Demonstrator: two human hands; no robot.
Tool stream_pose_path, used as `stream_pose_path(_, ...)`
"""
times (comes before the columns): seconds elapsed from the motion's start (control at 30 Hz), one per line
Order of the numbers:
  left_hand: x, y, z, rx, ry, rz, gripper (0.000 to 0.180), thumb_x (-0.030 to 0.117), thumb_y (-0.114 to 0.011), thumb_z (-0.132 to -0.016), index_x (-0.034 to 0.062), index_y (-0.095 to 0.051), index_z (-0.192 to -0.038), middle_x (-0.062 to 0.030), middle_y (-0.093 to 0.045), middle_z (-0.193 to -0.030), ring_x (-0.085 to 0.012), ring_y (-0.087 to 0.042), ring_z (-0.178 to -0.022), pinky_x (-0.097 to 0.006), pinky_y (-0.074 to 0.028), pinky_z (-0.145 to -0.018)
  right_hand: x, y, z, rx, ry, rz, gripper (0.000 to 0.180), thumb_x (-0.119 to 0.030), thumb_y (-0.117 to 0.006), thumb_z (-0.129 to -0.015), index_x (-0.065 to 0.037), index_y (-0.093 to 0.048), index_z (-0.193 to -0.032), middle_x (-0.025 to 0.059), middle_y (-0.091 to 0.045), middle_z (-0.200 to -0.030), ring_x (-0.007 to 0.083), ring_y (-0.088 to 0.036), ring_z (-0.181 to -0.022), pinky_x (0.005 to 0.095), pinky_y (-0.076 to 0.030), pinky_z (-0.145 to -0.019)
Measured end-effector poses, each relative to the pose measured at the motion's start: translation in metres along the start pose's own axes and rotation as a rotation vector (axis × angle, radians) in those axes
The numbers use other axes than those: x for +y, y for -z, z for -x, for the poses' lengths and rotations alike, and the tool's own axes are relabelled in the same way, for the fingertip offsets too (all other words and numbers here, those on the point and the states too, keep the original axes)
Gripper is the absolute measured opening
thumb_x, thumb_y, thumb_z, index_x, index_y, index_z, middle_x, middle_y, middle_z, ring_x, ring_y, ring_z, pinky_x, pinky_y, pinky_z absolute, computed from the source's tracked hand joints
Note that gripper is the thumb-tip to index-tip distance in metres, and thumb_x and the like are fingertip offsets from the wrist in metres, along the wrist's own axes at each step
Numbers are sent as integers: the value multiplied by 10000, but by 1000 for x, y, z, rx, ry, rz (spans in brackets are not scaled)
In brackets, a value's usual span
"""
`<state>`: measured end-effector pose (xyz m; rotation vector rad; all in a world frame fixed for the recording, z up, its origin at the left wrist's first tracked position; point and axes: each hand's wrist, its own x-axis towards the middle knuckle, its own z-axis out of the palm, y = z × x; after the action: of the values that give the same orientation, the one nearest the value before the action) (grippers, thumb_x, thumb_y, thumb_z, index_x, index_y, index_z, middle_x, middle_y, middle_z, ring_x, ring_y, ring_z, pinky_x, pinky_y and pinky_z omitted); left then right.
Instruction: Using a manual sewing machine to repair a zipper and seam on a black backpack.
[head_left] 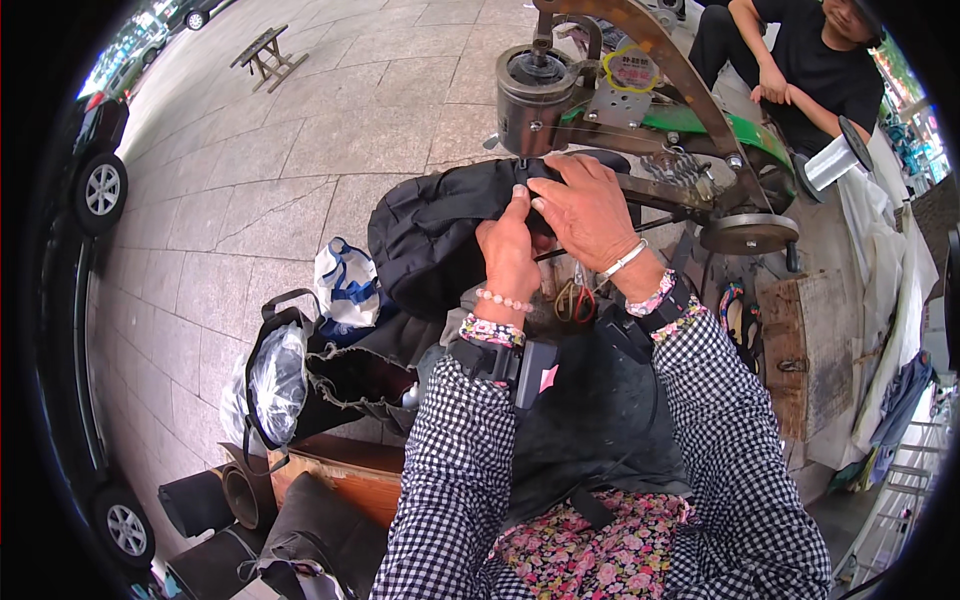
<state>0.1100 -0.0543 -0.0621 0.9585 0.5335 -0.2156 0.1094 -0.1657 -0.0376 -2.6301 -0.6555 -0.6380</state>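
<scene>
A black fabric bag [425, 235], possibly a backpack, lies bunched beneath the head of a hand-cranked sewing machine [530, 120]. My left hand [508, 240] grips its near edge, thumb pointing up toward the machine's foot. Just to the right, my right hand [585, 210] presses on the same black fabric, its fingers bent over it close under the machine head. The fingertips of both hands nearly meet, and the cloth between them is partly hidden. Below my right wrist hang scissors [575, 303] with red and yellowish handles. A dark apron [600, 420] covers my lap.
The machine's handwheel [750, 232] and a spool of white thread [838, 165] are on the right, beside a wooden box [810, 350]. A person [820, 70] sits at the far right. Bags [275, 380] and dark rolls [195, 503] stand at left. A stool [268, 58] is farther off.
</scene>
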Motion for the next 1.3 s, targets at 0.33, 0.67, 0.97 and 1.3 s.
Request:
stream_pose_path(0.33, -14, -5, -7, -66, -49, 97, 139, 176, -597, -785, 39, -577, -789, -31, -555, -692, -117, -449, -468, -258, -404, -431, 19, -16, 1, 23, -141, -106, 337, -251, -555, -758, -97, -567, -1058, 55, -508, -1157, 268, -426, -1099, 393, -289, -921)
stream_pose_path(0.67, -6, 3, -6, 46, 31, 127, 189, 161, -651, -722, 53, -497, -730, -36, -474, -589, -130, -406, -434, -338, -448, -490, 76, 135, 123, 318, -336, 320, 351, -107, -619, -706, -7, -556, -1036, 170, -485, -1174, 323, -451, -1080, 391, -352, -910)
stream_pose_path(0.97, -8, 2, -3, 26, 118, 138, 203, 208, -631, -728, 47, -511, -699, -38, -465, -572, -135, -425, -457, -345, -451, -519, 174, 135, 180, 188, -826, 430, 473, -94, -579, -724, -19, -429, -1166, 233, -520, -1080, 415, -494, -989, 394, -410, -851)
stream_pose_path(1.3, -10, 5, -9, 26, 43, 209, 236, 163, -660, -674, 42, -480, -767, -49, -523, -617, -146, -450, -406, -280, -404, -409, 146, 32, 186, 19, -1428, -522, 213, -212, -494, -822, -20, -441, -899, 72, -536, -608, 158, -543, -428, 258, -409, -334)
